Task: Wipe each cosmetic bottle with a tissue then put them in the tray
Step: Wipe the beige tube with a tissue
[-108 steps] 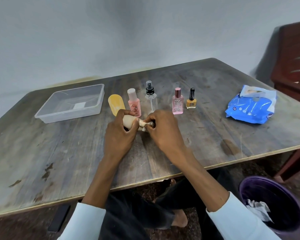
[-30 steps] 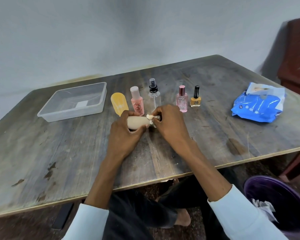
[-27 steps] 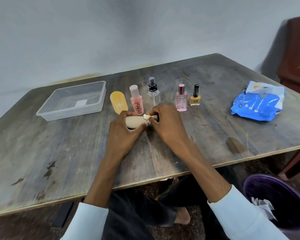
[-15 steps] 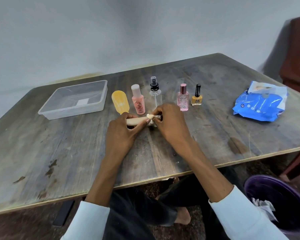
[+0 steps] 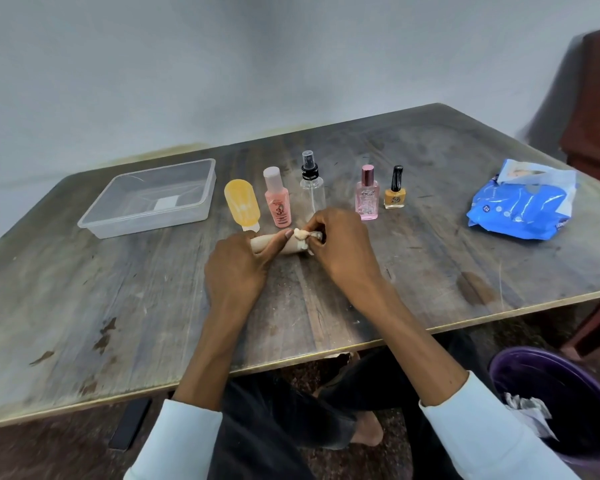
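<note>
Two hands share one beige bottle (image 5: pixel 274 244), lying crosswise just above the tabletop (image 5: pixel 118 289): left hand (image 5: pixel 236 268) grips its body, right hand (image 5: pixel 340 244) pinches a tissue (image 5: pixel 300 234) around its right-pointing neck. Leftward, nearer the left hand, waits the tray (image 5: pixel 97 227).

Blue wipes pack (image 5: pixel 520 211) with a small "72", other labels illegible

Single head-worn wide-angle view, facing forward-down across table (image 5: pixel 118 306), close over it.
</note>
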